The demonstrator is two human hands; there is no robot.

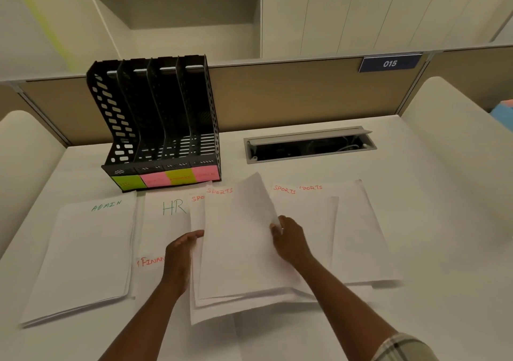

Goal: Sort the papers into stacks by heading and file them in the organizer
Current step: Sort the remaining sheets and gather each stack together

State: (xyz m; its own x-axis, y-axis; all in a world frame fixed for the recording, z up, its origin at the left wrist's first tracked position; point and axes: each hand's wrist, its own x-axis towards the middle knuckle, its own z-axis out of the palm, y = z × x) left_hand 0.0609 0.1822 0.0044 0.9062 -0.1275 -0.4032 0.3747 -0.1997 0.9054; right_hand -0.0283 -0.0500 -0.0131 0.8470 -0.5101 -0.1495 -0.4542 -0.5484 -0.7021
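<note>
White papers lie spread across the desk. An ADMIN stack (83, 252) sits at the left, an HR sheet (166, 216) beside it, and a FINANCE sheet (150, 271) below that. In the middle is a SPORTS pile (236, 249), with more SPORTS sheets (355, 233) to the right. My right hand (288, 238) pinches the right edge of a sheet (252, 199) that curls up from the middle pile. My left hand (183, 252) touches the pile's left edge with fingers extended. A black organizer (155, 122) with green, pink and yellow labels stands behind, its slots holding nothing.
An open cable tray (309, 145) is set into the desk behind the right papers. A beige partition (291, 94) with a blue 015 sign (390, 63) closes the back. Rounded white dividers stand at both sides.
</note>
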